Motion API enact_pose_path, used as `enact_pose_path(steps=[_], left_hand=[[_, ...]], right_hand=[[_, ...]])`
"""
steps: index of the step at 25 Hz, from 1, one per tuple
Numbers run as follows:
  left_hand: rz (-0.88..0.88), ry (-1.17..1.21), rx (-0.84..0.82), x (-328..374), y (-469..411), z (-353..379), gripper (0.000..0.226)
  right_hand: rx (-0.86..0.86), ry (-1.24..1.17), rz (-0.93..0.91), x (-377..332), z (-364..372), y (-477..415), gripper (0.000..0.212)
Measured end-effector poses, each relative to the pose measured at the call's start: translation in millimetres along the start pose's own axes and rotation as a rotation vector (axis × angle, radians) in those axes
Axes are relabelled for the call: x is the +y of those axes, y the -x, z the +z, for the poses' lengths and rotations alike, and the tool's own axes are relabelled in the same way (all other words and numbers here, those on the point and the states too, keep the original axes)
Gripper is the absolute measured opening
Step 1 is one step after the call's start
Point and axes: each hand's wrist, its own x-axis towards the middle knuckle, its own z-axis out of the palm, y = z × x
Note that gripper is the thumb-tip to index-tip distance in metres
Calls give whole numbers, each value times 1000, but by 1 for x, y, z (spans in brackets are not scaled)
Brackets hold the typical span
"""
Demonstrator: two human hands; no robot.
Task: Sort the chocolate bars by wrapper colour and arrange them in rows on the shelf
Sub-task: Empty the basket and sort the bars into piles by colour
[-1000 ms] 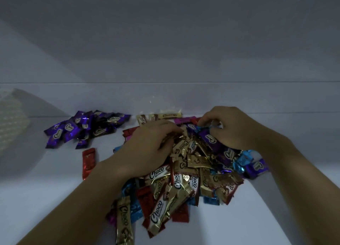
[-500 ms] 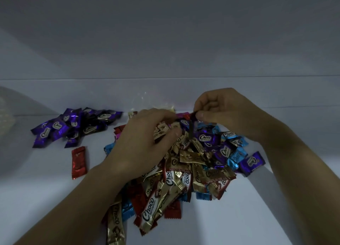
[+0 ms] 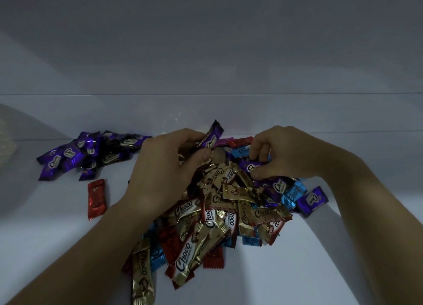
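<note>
Purple bar point(image 3: 212, 135): gripped in left hand point(image 3: 164, 169). Second purple bar point(image 3: 251, 167): pinched by right hand point(image 3: 288, 153), atop mixed pile point(image 3: 229, 215), shelf point(image 3: 309, 270) centre. Purple heap point(image 3: 75, 155): rear left.

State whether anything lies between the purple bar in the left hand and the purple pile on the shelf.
Nothing visible does. The left hand grips the purple bar above the mixed heap, and bare shelf lies between it and the purple pile. The red bar lies nearer, off that line.
</note>
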Motion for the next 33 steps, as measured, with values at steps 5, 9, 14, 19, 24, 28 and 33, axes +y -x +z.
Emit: enact_pose_path(steps=[5, 9, 14, 19, 24, 28, 33], left_hand=[[-57, 32, 45, 0, 0, -8, 23], [-40, -38, 66, -1, -3, -28, 20], [-72, -209, 95, -36, 19, -76, 15], [-324, -242, 266, -104, 47, -127, 16], [-495, -120, 434, -136, 52, -133, 8], [-550, -183, 419, -141, 54, -132, 4], [-601, -306, 355, -135, 60, -132, 14]], right_hand=[[137, -316, -12, -2, -15, 3, 22], [258, -530, -12, -18, -7, 5, 16], [198, -690, -104, -62, 16, -13, 10], [131, -561, -167, -130, 29, -65, 9], [112, -490, -187, -197, 55, -114, 6], [160, -374, -182, -224, 74, -138, 6], [240, -273, -223, -236, 89, -143, 13]])
